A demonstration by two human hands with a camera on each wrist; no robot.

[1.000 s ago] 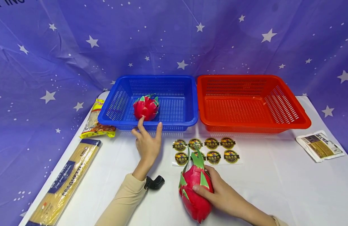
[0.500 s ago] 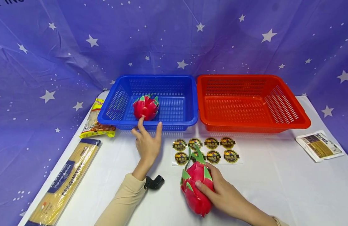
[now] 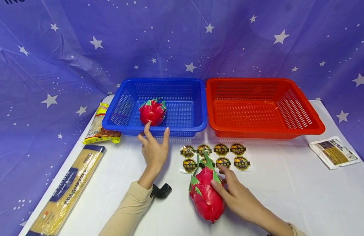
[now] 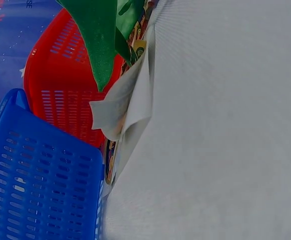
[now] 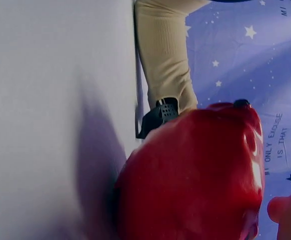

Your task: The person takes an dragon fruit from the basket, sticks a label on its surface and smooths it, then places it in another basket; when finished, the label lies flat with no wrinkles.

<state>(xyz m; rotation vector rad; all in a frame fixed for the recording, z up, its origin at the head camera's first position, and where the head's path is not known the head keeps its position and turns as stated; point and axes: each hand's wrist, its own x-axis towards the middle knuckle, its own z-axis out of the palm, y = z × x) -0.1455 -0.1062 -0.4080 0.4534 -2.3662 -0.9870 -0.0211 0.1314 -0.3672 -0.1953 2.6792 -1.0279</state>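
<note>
A red dragon fruit with green leaf tips lies on the white table in front of me. My right hand is at its right side, thumb over the fruit and fingers loosely spread. In the right wrist view the thumb stands apart from the dragon fruit's red skin. My left hand rests with relaxed, spread fingers before the blue basket, index fingertip at its front rim. A second dragon fruit sits inside that basket. The left wrist view shows green leaves but no fingers.
A red basket stands right of the blue one. A sheet of round stickers lies between baskets and fruit, partly covered by leaves. Spaghetti and a yellow-edged food packet lie left; a white packet lies right.
The near dragon fruit has shifted slightly right and away from me. My right hand has loosened, its fingers and thumb lifting off the skin. The left hand stays still.
</note>
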